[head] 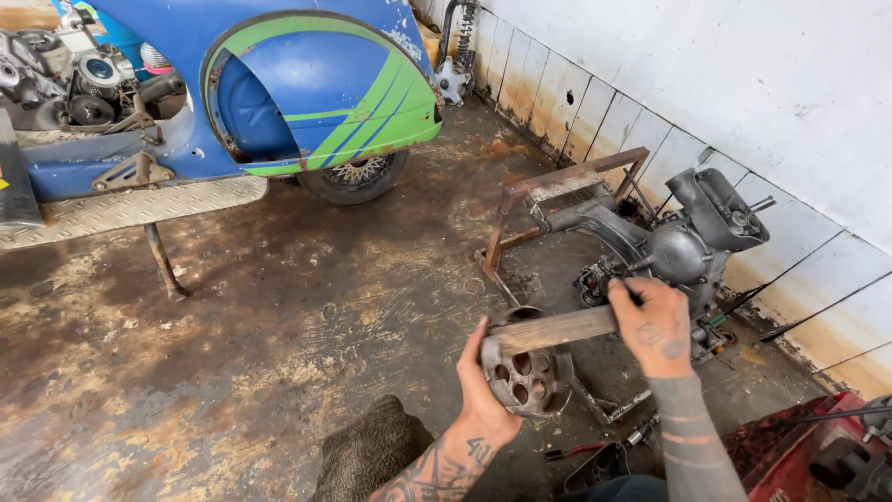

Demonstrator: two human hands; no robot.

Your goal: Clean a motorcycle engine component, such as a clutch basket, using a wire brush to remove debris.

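hands on drum and wooden block, workshop floor

left hand [483,390] grips a round metal drum [525,376] with several holes in its face, fingers closed around its left edge, held above the floor in front of the person. right hand [652,321] is closed on one end of a flat wooden block [553,330]; the block lies across the top edge of the drum, touching it, roughly level and pointing left.

surroundings:
- grey engine casing [683,246] just behind the right hand, resting in a rusty metal frame stand [557,186]. the stand and casing fill the space between the hands and the tiled wall [650,84].
- dark cables [790,297] run from the casing toward the wall base on the right.
- blue and green scooter body [307,84] well apart, upper left, propped on its stand leg [163,260]; spoked wheel [358,177] under the rear panel.
- loose engine parts [65,74] sit at the scooter's open side, far left top.
- small tools [604,437] on the floor below the drum, partly hidden; type unclear.
- person's knee [372,451] in dark cloth at bottom centre.
- red object [790,446] at bottom right, cut by the frame edge.
- concrete floor [232,353] stained with rust and oil.
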